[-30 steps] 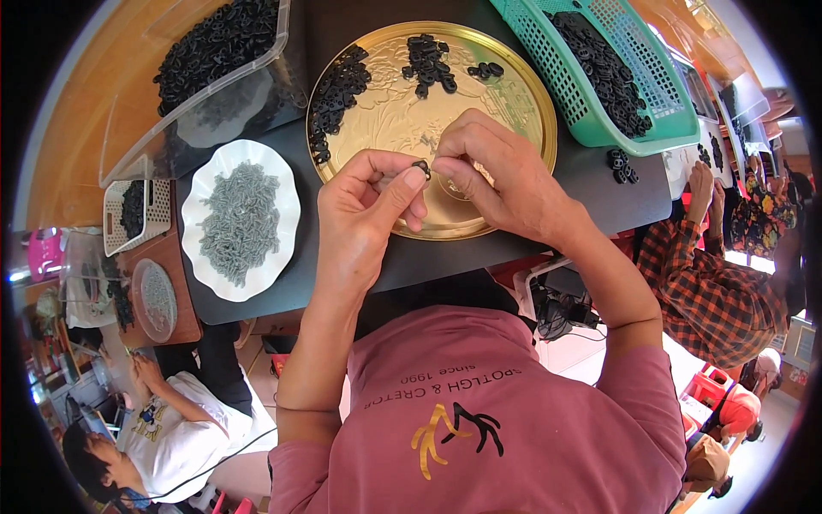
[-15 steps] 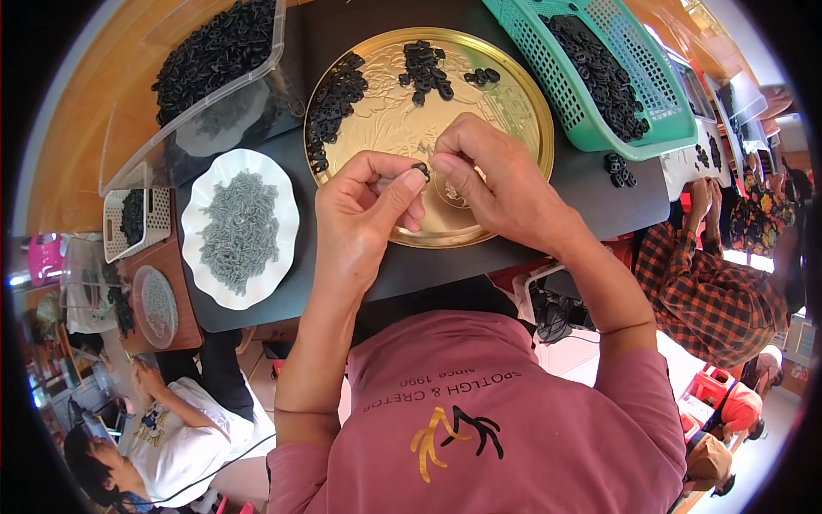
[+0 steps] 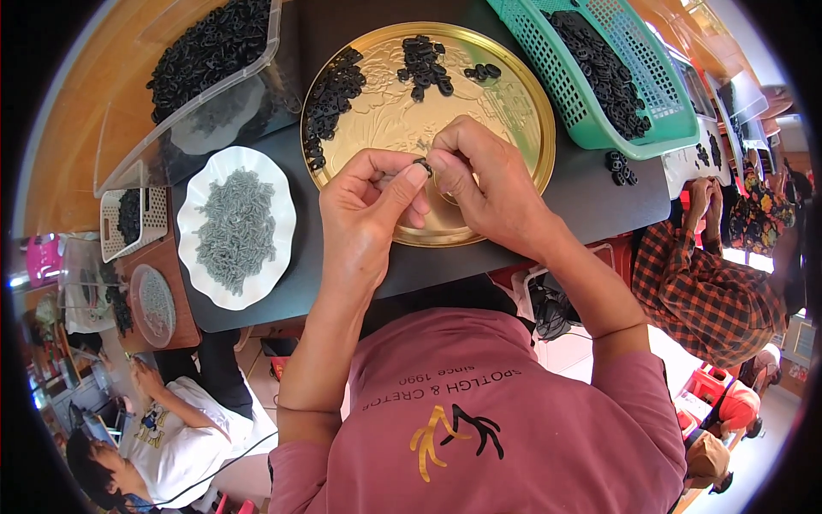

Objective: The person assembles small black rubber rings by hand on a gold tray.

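Observation:
Over the near half of a round gold tray (image 3: 505,120), my two hands meet at a small black plastic piece (image 3: 423,164). My left hand (image 3: 366,201) pinches that piece between thumb and fingertips. My right hand (image 3: 490,184) is closed in a pinch right beside it, fingertips at the piece; whatever they hold is hidden. Black plastic pieces lie on the tray in a left pile (image 3: 332,98), a middle pile (image 3: 421,64) and a small group (image 3: 483,72). To the left, a white wavy-edged dish (image 3: 193,265) holds many small grey pin-like or spring-like parts (image 3: 238,227).
A clear bin (image 3: 218,111) of black pieces stands at far left, a green basket (image 3: 672,137) of them at far right. Loose black pieces (image 3: 620,168) lie beside the basket. Co-workers sit on both sides, one in a white shirt (image 3: 180,445), another in a checked shirt (image 3: 711,291).
My right hand has shifted slightly left and closed the small gap to the black piece. My left hand still pinches it, moved slightly right.

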`<state>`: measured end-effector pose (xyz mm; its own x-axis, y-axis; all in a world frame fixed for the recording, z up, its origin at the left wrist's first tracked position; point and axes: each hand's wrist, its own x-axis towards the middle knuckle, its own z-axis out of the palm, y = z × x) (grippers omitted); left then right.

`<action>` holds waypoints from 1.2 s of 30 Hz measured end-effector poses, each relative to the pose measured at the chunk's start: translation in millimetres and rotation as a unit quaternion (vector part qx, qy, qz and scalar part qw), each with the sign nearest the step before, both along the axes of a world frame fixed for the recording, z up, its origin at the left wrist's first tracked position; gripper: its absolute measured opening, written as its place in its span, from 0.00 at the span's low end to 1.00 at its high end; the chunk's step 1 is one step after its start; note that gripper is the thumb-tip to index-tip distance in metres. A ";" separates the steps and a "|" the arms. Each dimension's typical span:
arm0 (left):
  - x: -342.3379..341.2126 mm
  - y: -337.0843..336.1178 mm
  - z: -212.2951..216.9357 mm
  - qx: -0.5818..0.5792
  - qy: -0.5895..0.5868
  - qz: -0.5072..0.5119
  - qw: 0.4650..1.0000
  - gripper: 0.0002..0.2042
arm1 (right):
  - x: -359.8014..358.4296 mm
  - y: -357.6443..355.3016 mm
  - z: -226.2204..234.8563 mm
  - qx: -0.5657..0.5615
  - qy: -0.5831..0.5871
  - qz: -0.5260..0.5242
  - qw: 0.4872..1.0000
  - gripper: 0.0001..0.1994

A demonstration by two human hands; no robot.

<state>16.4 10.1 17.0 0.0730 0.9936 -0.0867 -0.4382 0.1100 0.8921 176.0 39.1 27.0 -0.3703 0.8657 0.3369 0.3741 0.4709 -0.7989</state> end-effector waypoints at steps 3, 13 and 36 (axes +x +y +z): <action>3.6 0.1 -2.3 0.004 -0.021 0.011 1.000 0.05 | -4.5 -2.5 -1.9 0.030 0.009 -0.030 0.999 0.06; 4.8 4.8 -8.5 0.009 -0.065 0.040 0.997 0.05 | -13.2 2.7 -11.5 0.008 0.095 -0.080 0.992 0.06; -11.6 5.4 -5.8 -0.008 -0.075 0.053 0.996 0.05 | 28.5 83.8 -22.5 0.057 -0.230 -0.096 0.967 0.11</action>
